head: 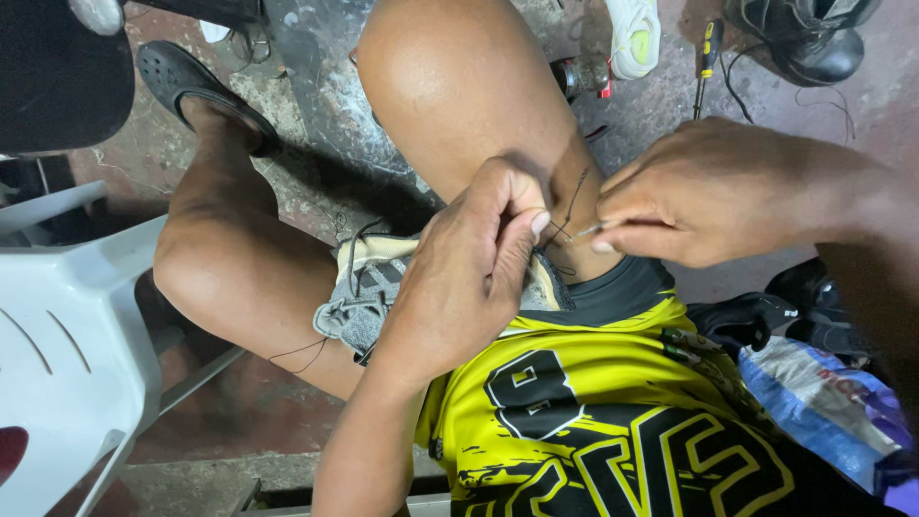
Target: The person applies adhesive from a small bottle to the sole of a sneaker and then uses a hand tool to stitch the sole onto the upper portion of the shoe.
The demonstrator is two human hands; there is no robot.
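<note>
A grey and cream sports shoe point(369, 287) is clamped between my knees, its upper facing me. My left hand point(469, 273) lies over the shoe and pinches at its edge with thumb and forefinger. My right hand point(708, 191) pinches a thin metal needle point(586, 231) whose tip points toward the left fingertips. A dark thread point(572, 203) loops up from the needle against my right thigh. Another thread end point(302, 354) hangs below the shoe over my left thigh.
A white plastic chair point(67, 325) stands at the left. A black clog point(206, 91) is on my left foot. On the concrete floor lie a screwdriver point(706, 53), a white shoe sole point(634, 33), a black boot point(809, 38). A blue plastic bag point(828, 407) sits at my right.
</note>
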